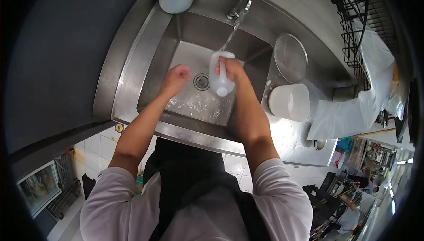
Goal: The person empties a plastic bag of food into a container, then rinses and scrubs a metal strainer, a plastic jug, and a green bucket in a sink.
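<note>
Right hand [231,68] first: it had the white jug [215,78] by the handle, fingers wrapped round, over the sink [187,55]. Rinsing, it seemed, and the next move called for a firm grip and a steady wrist! The jug looked pale and smooth, its round top facing the wearer. Left hand [177,80], curled, no object visible, though blur hid how tightly. Beyond, water [230,35] poured from the faucet [240,8] towards the jug's far end!

Strip lights [393,207] shine at four o'clock; glare whitens the counter [282,144] nearer in; nine o'clock lies dim, fisheye bending edges into black corners
</note>
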The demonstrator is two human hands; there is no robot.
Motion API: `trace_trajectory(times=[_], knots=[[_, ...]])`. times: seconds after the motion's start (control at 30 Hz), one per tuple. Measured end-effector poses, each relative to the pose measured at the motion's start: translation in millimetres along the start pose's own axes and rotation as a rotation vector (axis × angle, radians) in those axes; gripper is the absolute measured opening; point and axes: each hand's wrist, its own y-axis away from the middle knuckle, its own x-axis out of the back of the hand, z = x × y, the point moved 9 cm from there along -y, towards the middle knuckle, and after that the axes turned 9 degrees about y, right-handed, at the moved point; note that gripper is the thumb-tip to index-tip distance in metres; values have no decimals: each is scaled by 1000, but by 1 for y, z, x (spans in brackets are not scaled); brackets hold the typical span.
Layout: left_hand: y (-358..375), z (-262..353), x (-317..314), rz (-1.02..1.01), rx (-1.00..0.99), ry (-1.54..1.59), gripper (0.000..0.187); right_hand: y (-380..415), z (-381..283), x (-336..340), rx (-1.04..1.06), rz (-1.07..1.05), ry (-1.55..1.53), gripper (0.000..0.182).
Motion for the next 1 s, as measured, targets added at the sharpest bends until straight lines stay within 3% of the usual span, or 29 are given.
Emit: trace_trajectory(times=[0.13, 0.23, 0.3, 0.33, 0.4, 0.47, 0.53, 0.57, 0.67, 0.77, 0.87, 0.93, 1.0], knots=[[-40, 14, -48, -57, 68, 115, 30, -39, -41, -17, -100, -69, 7, 27], [-70, 58, -70, -48, -161, -26, 36, -93, -49, -18, 31, 5, 206, 19], [-101, 35, -69, 89, -94, -120, 41, -109, -53, -15, 116, 46, 441, 17], [-113, 26, -65, 157, -61, -168, 44, -96, -57, -22, 117, -7, 361, 16], [-107, 36, -60, 125, -33, -160, 45, -54, -68, -46, 115, -116, 193, 15], [-115, 11, -53, 108, -46, -115, 43, -70, -75, -24, 128, -11, 326, 19], [-113, -23, -45, 141, 27, 24, 33, -114, -78, 2, 255, -3, 532, 21], [-109, -34, -42, 134, 87, 113, 29, -120, -78, -2, 84, 12, 390, 27], [-96, -63, -30, 181, 213, 228, 26, -143, -107, -30, -81, -59, 893, 26], [-90, -72, -20, 250, 351, 427, 22, -151, -126, -41, -121, -279, 1156, 27], [-90, -91, -23, 299, 480, 659, 17, -132, -132, -21, -190, -192, 1459, 28], [-102, -97, -31, 341, 514, 789, 14, -117, -127, -24, 120, -409, 1693, 28], [-114, -93, -44, 391, 517, 909, 11, -86, -124, -19, 150, -462, 1497, 26]])
